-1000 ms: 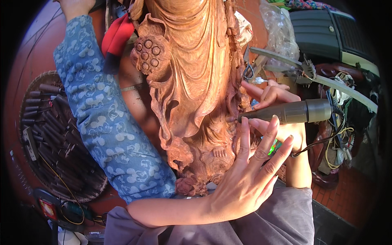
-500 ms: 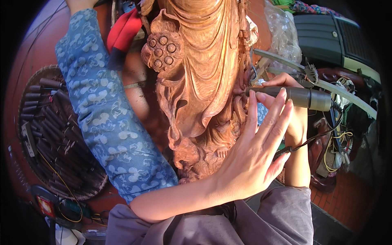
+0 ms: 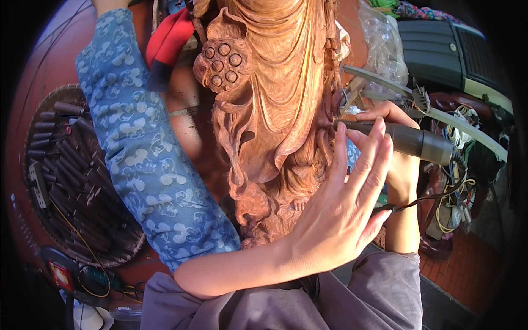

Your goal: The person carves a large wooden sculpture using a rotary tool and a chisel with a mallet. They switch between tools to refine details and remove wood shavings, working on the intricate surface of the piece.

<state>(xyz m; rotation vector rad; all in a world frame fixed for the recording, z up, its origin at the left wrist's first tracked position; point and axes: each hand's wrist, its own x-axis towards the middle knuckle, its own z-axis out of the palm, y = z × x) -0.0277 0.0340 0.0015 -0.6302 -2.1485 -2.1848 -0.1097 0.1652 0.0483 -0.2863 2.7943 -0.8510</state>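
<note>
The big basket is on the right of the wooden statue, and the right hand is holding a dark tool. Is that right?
Not quite. The head view shows the basket on the left of the wooden statue. The rest is right: the right hand is holding a dark tool.

The bare left forearm [image 3: 236, 274] slants up to the left grip [image 3: 330, 217], a bare hand, back uppermost and fingers straightened, while the upright bare right forearm [image 3: 401, 223] bears the curled right grip [image 3: 404, 173], its fingers apparently partly hidden.
</note>
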